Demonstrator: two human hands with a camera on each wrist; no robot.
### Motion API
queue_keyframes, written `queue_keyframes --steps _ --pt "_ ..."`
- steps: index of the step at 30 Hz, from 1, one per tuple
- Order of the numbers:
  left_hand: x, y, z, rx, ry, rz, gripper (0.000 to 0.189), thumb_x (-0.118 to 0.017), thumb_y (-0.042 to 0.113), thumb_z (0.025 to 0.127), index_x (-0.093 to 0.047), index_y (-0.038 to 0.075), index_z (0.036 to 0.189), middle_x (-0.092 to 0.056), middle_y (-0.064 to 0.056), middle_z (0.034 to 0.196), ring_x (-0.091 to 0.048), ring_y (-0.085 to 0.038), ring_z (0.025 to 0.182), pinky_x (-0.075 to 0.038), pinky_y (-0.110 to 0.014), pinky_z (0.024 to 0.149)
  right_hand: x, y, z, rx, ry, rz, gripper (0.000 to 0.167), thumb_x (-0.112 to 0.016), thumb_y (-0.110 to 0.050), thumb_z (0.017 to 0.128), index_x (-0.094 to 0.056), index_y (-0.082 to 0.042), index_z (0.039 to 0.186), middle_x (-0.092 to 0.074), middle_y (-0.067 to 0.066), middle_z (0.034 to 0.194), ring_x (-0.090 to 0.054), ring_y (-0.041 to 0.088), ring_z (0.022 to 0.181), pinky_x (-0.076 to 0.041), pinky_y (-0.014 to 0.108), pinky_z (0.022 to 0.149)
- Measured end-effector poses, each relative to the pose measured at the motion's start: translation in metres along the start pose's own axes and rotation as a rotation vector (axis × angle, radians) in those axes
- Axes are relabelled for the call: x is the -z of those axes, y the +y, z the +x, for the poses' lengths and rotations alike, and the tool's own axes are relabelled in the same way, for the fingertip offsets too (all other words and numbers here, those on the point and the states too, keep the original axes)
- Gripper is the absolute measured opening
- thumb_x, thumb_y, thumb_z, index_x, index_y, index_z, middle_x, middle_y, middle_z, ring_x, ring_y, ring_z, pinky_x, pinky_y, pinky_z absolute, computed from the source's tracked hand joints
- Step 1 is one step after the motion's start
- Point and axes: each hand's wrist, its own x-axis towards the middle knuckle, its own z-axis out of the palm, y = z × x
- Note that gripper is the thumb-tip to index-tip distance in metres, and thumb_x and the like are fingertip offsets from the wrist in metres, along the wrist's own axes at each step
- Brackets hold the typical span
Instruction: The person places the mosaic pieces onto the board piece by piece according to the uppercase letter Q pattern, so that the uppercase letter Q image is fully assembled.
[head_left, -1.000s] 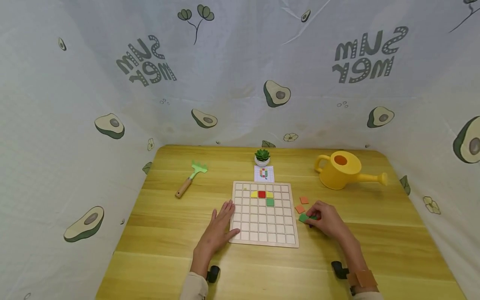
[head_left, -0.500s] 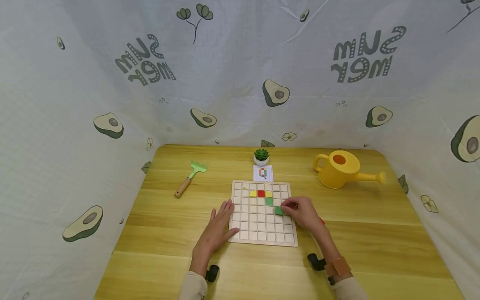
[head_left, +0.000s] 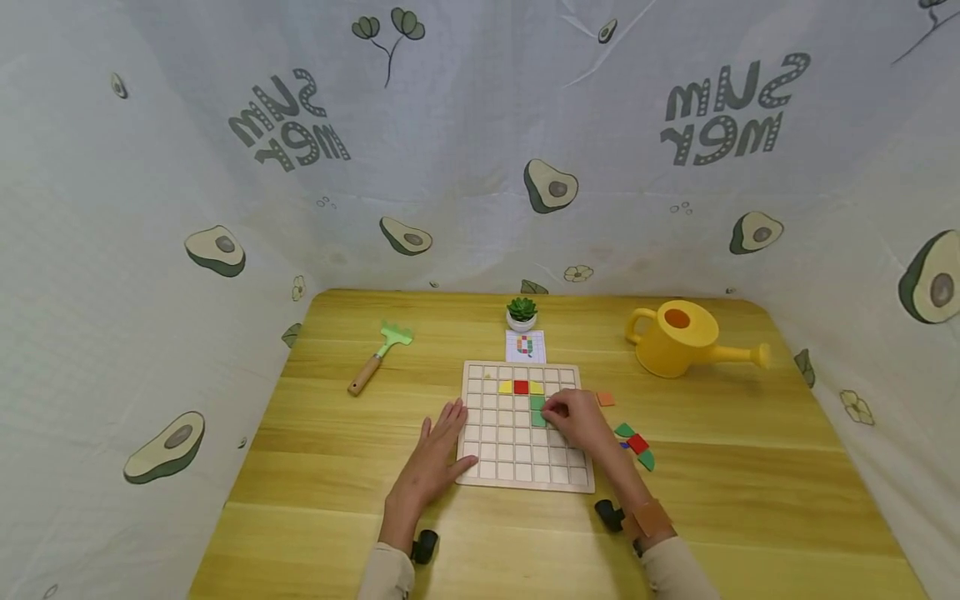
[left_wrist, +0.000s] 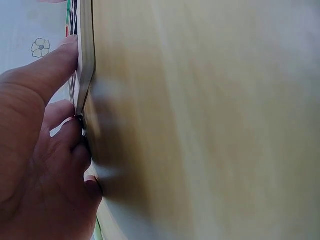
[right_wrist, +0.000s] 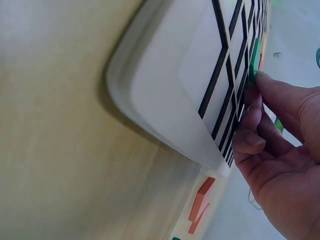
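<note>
Grid board (head_left: 525, 429) lies at centre of the bench (head_left: 315, 483), lower middle of the frame. Right hand (head_left: 573, 421) rests over the board's right half, fingertips (right_wrist: 260, 82) pinching a green tile (head_left: 537, 418) just below the fitted green one; grip closed lightly on the tile. Left hand (head_left: 435, 458) lies flat against the board's left edge, fingers straight, holding nothing. Loose tiles (head_left: 636, 444) lie right of the board; yellow watering can (head_left: 678, 337) at upper right

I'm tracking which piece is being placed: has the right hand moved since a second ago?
Yes. The right hand went left from the loose tiles onto the grid board, beside the green tile.
</note>
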Motion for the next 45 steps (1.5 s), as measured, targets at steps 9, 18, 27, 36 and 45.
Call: queue_keyframes --steps 9,18,27,36,45 --pt "0.0 -0.002 -0.002 -0.007 0.021 -0.038 0.083 -0.073 0.029 0.104 -0.03 0.001 0.169 -0.022 -0.016 0.178 -0.014 -0.032 0.167 -0.002 -0.063 0.133 0.004 0.003 -0.008 0.064 0.046 0.033 0.011 -0.083 -0.001 0.093 -0.082 0.002 0.104 -0.072 0.004 0.089 -0.059 0.016 0.078 -0.052 0.024 0.068" --pt "0.003 0.004 0.002 0.025 -0.028 0.014 0.083 -0.074 0.027 0.104 -0.03 0.001 0.169 -0.022 -0.015 0.179 -0.016 -0.034 0.166 -0.006 -0.065 0.133 0.057 0.037 -0.046 0.031 0.146 -0.12 0.022 -0.088 -0.005 0.089 -0.08 0.004 0.107 -0.073 0.009 0.094 -0.063 0.02 0.082 -0.054 0.029 0.069" --pt "-0.002 -0.003 0.0 -0.004 0.028 -0.02 0.083 -0.073 0.028 0.104 -0.03 0.0 0.169 -0.023 -0.016 0.178 -0.015 -0.034 0.166 -0.003 -0.064 0.132 0.074 0.061 -0.065 -0.047 0.12 -0.188 0.026 -0.091 -0.011 0.087 -0.077 0.007 0.1 -0.068 0.01 0.09 -0.058 0.02 0.077 -0.05 0.028 0.065" --pt "0.002 0.001 0.0 0.007 -0.002 -0.011 0.083 -0.074 0.026 0.103 -0.03 -0.001 0.168 -0.023 -0.019 0.177 -0.017 -0.038 0.165 -0.006 -0.069 0.13 0.071 0.065 -0.063 -0.112 0.113 -0.171 0.022 -0.088 -0.011 0.09 -0.075 0.006 0.094 -0.065 0.009 0.087 -0.056 0.02 0.075 -0.048 0.027 0.062" --pt "0.002 0.001 0.001 0.015 -0.005 0.012 0.083 -0.074 0.025 0.103 -0.031 -0.002 0.168 -0.023 -0.019 0.177 -0.018 -0.038 0.165 -0.008 -0.068 0.131 0.074 0.061 -0.061 -0.142 0.065 -0.068 0.013 -0.082 -0.004 0.095 -0.073 0.005 0.095 -0.07 0.007 0.086 -0.06 0.019 0.075 -0.051 0.023 0.062"
